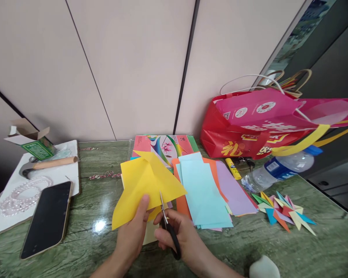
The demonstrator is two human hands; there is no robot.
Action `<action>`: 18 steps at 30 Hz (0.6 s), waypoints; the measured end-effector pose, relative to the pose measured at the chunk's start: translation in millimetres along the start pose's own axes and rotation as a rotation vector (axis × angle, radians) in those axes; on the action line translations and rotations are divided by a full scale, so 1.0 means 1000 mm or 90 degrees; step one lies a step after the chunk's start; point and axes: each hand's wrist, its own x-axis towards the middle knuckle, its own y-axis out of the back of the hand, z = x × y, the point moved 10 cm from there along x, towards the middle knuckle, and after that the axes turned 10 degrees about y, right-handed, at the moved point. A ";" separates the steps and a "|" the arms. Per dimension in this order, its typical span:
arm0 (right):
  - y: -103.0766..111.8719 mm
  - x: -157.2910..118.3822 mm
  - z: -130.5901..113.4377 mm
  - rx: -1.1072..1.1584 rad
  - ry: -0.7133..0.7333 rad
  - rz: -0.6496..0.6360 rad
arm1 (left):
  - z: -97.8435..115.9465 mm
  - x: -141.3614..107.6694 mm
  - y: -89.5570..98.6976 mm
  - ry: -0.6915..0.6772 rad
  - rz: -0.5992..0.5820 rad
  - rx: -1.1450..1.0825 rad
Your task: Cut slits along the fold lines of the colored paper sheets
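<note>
A creased sheet of yellow paper [146,177] is pinched at its lower edge by my left hand [135,227], thumb on top. My right hand [176,231] grips scissors with black handles [171,233], fingers through the loops. Their blades point away from me and lie at the sheet's lower edge, right of my left thumb. Beneath the yellow sheet, part of a pale yellow paper [150,231] shows. Just right of the scissors lies a stack of light blue sheets [204,193], over orange and purple paper [233,189].
Behind the papers lies a colourful paper pack [168,146]. At right are a glue stick [232,168], a water bottle [278,168], a red bag [249,127] and folded paper stars [284,210]. A phone [48,220], sickle [50,164], beads [23,197] and small box [34,143] are left.
</note>
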 end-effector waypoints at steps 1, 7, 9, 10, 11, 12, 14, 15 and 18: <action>-0.002 0.000 -0.003 0.015 0.011 -0.006 | -0.001 0.001 0.004 -0.011 0.014 0.036; -0.010 0.001 -0.021 0.046 0.050 -0.053 | -0.001 0.000 0.011 -0.069 0.030 0.136; -0.010 0.001 -0.022 0.045 0.048 -0.053 | -0.001 -0.001 0.011 -0.067 0.035 0.149; -0.010 0.001 -0.022 0.044 0.048 -0.053 | -0.001 -0.002 0.011 -0.066 0.040 0.153; -0.010 0.001 -0.023 0.044 0.048 -0.053 | -0.001 -0.002 0.012 -0.065 0.044 0.157; -0.010 0.001 -0.023 0.046 0.049 -0.053 | -0.001 -0.003 0.012 -0.064 0.047 0.160; -0.011 0.000 -0.023 0.049 0.051 -0.054 | 0.000 -0.003 0.012 -0.068 0.049 0.166; -0.011 0.000 -0.023 0.048 0.053 -0.052 | 0.000 -0.004 0.011 -0.069 0.049 0.168; -0.010 0.000 -0.022 0.042 0.054 -0.044 | 0.002 -0.005 0.011 -0.081 0.051 0.175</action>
